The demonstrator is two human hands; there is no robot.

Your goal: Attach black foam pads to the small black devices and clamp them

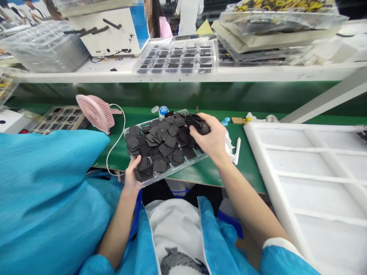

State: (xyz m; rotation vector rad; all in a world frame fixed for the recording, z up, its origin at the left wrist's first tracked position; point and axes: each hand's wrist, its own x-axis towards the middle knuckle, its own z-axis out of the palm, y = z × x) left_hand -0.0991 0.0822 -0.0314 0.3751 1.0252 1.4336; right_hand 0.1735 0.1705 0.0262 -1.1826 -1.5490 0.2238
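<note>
A clear plastic tray (179, 168), tilted toward me at the bench's front edge, is heaped with thin black square pieces (163, 135) with rounded corners. My left hand (134, 173) grips the tray's near left corner, thumb over the rim. Over the tray's right end, my right hand (210, 133) is closed around a dark bundle (197, 123) that looks like several black pieces bunched together; its exact make-up is partly hidden by my fingers. Some tray compartments show between the pieces on the right side.
A pink fan (96, 112) with a white cable stands left. Behind the tray is a small blue-capped bottle (163, 111). A white compartmented foam tray (286, 172) lies right. The shelf (183, 76) holds a filled clear tray (176, 57). A blue-clothed person (51, 198) is close left.
</note>
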